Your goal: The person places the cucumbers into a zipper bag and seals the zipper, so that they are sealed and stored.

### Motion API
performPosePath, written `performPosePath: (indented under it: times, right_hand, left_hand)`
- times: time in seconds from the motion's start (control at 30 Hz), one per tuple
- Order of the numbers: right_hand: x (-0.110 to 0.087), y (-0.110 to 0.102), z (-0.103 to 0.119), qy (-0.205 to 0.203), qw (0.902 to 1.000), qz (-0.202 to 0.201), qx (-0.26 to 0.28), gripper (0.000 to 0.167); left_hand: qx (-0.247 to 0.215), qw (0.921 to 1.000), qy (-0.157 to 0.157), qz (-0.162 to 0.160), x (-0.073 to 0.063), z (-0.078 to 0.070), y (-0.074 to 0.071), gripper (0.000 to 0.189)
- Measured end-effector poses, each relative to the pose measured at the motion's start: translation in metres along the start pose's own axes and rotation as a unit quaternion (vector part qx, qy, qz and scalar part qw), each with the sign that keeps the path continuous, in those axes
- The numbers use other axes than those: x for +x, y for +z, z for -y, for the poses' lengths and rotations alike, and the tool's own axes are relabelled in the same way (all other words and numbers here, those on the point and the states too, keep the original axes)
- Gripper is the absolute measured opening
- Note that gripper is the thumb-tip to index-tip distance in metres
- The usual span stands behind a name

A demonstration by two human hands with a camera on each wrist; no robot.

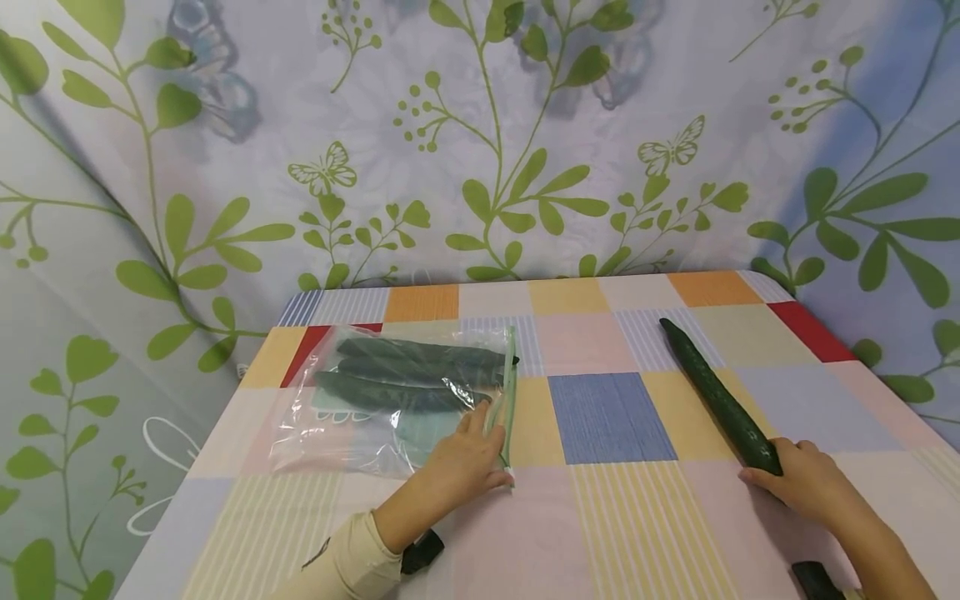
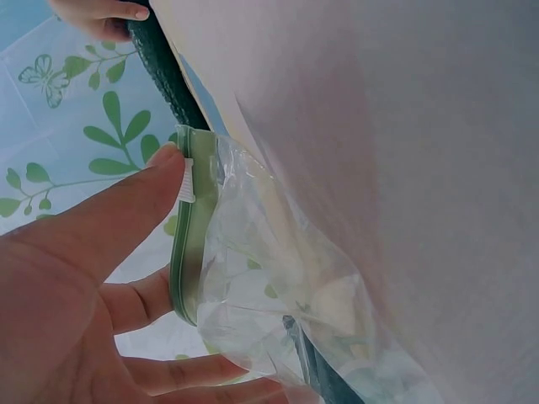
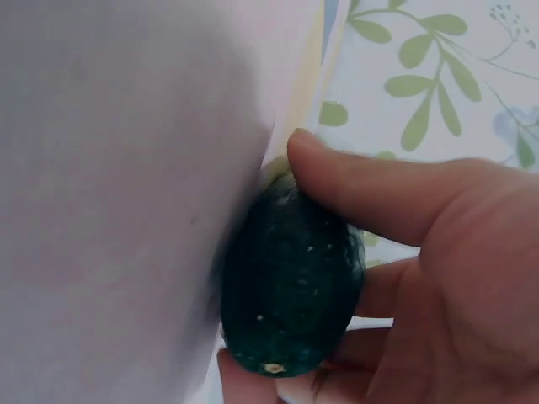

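A clear zip bag (image 1: 352,446) with a green zip edge (image 1: 512,367) lies flat on the left half of the table, its opening facing right. Inside it, several dark green cucumbers (image 1: 420,352) lie side by side. My left hand (image 1: 457,458) holds the near end of the zip edge; in the left wrist view the thumb (image 2: 135,198) presses by the white slider (image 2: 186,181), fingers behind. Over on the right, my right hand (image 1: 813,483) grips the near end of a loose cucumber (image 1: 716,387), whose far end points away and left. The right wrist view shows this cucumber's rounded end (image 3: 290,286) between thumb and fingers.
The table wears a patchwork cloth (image 1: 611,417) of coloured squares. Directly behind its far edge hangs a curtain (image 1: 247,167) printed with leaves and butterflies, which also runs along the left and right sides.
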State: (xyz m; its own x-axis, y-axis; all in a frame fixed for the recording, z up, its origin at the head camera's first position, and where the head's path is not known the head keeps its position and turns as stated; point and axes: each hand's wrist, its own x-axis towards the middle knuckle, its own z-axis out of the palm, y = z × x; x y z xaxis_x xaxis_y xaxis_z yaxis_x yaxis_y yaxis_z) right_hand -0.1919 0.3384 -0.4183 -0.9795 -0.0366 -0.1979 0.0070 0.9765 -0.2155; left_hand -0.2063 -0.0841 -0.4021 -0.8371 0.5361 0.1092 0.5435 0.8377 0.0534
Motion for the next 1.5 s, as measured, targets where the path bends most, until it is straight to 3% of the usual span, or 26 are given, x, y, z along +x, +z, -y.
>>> performPosePath:
  times: [0.17, 0.4, 0.5, 0.6, 0.77, 1.07, 1.3, 1.5]
  right_hand:
    - [-0.002, -0.001, -0.004, -0.031, 0.9984, -0.029, 0.036, 0.065]
    - [-0.012, -0.001, -0.013, 0.008, 0.9843, -0.038, 0.172, 0.058]
    - [-0.018, 0.002, -0.012, 0.003, 0.9773, -0.057, 0.204, 0.058]
    - [-0.021, 0.009, -0.009, -0.033, 0.9709, -0.086, 0.221, 0.054]
    - [-0.021, 0.014, 0.005, -0.149, 0.9534, -0.114, 0.237, 0.037]
    - [-0.005, 0.005, 0.041, -0.334, 0.9058, -0.119, 0.233, 0.045]
    - [0.03, -0.001, 0.064, -0.395, 0.8871, -0.082, 0.224, 0.042]
    - [0.062, 0.0, 0.086, -0.41, 0.8794, -0.021, 0.241, 0.035]
  left_hand:
    - [-0.005, 1.0, -0.003, 0.003, 0.0, 0.0, 0.0, 0.049]
    - [0.003, 1.0, -0.001, -0.004, -0.001, -0.001, 0.0, 0.049]
    - [0.009, 0.9999, -0.001, -0.007, -0.001, -0.001, -0.002, 0.048]
    - [0.012, 0.9999, -0.002, -0.008, -0.001, -0.001, -0.002, 0.047]
    - [0.017, 0.9998, -0.003, -0.011, -0.001, 0.0, -0.001, 0.046]
    - [0.028, 0.9993, -0.003, -0.026, 0.0, 0.0, -0.001, 0.042]
    - [0.029, 0.9994, -0.014, -0.009, 0.0, -0.001, -0.001, 0.043]
    - [0.033, 0.9991, -0.025, 0.002, 0.0, -0.002, -0.003, 0.049]
